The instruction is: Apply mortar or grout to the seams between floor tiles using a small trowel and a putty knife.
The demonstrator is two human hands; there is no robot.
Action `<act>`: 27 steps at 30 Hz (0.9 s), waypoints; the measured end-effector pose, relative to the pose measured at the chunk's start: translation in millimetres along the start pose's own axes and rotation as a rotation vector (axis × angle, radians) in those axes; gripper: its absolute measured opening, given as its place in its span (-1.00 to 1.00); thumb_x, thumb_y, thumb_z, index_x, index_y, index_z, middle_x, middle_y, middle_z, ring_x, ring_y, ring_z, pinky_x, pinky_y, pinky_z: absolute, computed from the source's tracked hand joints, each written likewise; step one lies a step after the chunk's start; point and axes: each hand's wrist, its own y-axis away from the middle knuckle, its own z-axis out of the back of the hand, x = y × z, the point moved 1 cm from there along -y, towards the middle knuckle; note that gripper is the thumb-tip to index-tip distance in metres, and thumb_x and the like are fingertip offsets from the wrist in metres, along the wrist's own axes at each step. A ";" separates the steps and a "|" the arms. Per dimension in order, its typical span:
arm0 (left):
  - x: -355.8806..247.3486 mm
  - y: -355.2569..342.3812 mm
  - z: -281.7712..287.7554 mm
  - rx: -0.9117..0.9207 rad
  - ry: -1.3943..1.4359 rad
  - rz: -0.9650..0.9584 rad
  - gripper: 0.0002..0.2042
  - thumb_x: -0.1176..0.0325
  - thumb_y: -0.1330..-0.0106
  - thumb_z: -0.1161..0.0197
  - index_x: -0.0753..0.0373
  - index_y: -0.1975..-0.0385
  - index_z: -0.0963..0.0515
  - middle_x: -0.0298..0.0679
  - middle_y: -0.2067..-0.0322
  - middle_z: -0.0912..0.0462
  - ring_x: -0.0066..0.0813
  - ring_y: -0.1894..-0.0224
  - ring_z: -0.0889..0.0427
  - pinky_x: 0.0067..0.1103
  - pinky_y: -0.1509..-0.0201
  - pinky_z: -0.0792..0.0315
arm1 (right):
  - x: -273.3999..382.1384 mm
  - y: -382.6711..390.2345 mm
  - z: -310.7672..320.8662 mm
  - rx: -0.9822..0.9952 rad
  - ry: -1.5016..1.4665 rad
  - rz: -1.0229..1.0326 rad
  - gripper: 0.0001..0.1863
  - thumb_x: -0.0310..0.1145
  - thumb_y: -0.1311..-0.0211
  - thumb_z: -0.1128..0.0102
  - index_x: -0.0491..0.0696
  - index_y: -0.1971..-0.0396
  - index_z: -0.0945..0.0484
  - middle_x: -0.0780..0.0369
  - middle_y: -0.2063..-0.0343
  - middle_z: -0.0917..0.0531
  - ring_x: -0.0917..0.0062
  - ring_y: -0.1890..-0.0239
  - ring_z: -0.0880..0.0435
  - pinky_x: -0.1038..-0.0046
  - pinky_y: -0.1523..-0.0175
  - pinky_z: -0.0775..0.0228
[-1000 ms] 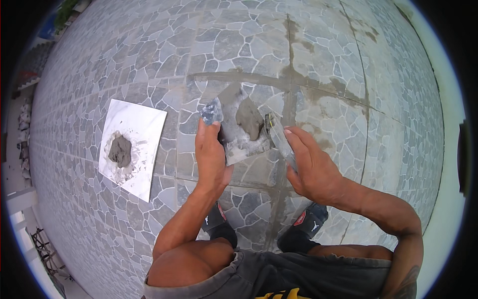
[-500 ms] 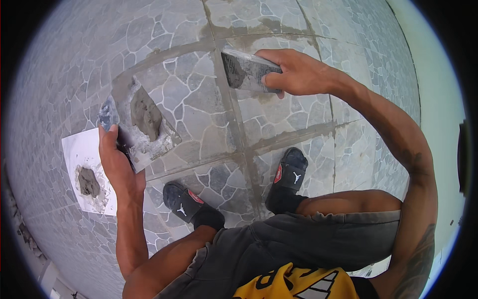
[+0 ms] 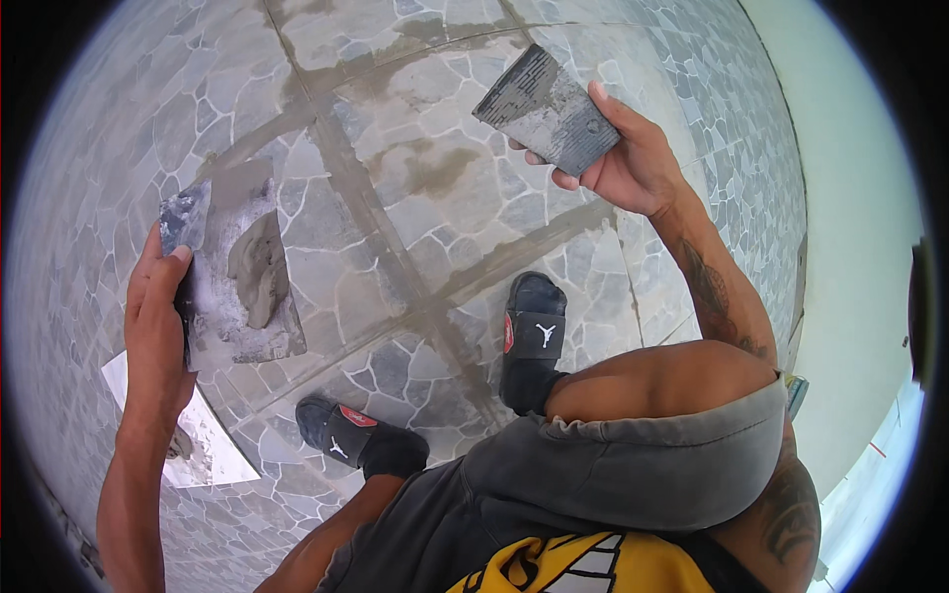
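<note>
Left hand clamps a board, right hand a float — sandals show white emblems.

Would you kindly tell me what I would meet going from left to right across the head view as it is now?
Left hand, mortar lump, left sandal, float, right hand, pale wall.

A flat, mortar-smeared grey board, loaded with a lump of grey mortar, was gripped by the left hand. A dark rectangular float, streaked with mortar, was held by the right hand above grey stone-patterned floor tiles. A flat white panel was partly hidden by the left forearm.
</note>
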 end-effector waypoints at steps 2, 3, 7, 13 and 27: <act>5.8 -18.9 -29.4 0.031 0.048 0.009 -0.39 0.19 -0.39 0.01 0.30 -0.40 -0.09 -0.06 -0.23 -0.33 -0.35 -0.19 -0.43 -0.52 -0.25 -0.34 | -19.2 30.7 21.5 -0.138 -0.066 -0.040 -0.43 -0.05 -0.46 0.08 -0.25 -0.18 -0.32 -0.03 0.06 -0.61 0.30 0.11 -0.65 0.38 0.27 -0.46; 11.2 -25.4 -38.1 0.121 0.068 0.032 -0.40 0.22 -0.40 0.02 0.29 -0.40 -0.09 -0.10 -0.22 -0.35 -0.39 -0.16 -0.44 -0.53 -0.23 -0.36 | -34.3 42.7 30.0 -0.161 -0.056 -0.104 -0.41 -0.03 -0.45 0.07 -0.24 -0.20 -0.30 -0.04 0.03 -0.58 0.32 0.10 -0.63 0.39 0.25 -0.46; 13.4 -24.7 -71.4 0.237 0.180 0.112 -0.58 0.40 -0.38 0.13 0.30 -0.24 -0.29 -0.29 0.05 -0.54 -0.60 0.10 -0.54 -0.60 -0.04 -0.43 | -87.5 93.4 35.1 -0.196 -0.013 -0.348 -0.36 -0.04 -0.37 -0.08 -0.25 -0.21 -0.29 0.09 0.09 -0.58 0.42 0.09 -0.58 0.39 0.13 -0.46; 39.6 -37.4 -106.1 0.269 0.240 0.194 -0.58 0.42 -0.38 0.13 0.30 -0.23 -0.29 -0.30 0.06 -0.55 -0.60 0.11 -0.52 -0.61 -0.02 -0.42 | -127.9 127.2 14.6 -0.223 0.203 -0.469 -0.43 -0.17 -0.29 -0.21 -0.20 -0.17 -0.36 0.11 0.06 -0.59 0.44 0.00 -0.56 0.37 0.00 -0.43; 55.0 -35.7 -116.1 0.343 0.256 0.198 -0.56 0.41 -0.39 0.11 0.29 -0.27 -0.27 -0.31 0.10 -0.54 -0.62 0.15 -0.51 -0.60 0.01 -0.42 | -75.7 118.4 180.5 -0.734 1.719 -0.521 -0.62 -0.24 0.00 -0.13 -0.24 0.26 -0.50 -0.14 0.38 -0.64 -0.03 0.24 -0.63 0.08 0.10 -0.46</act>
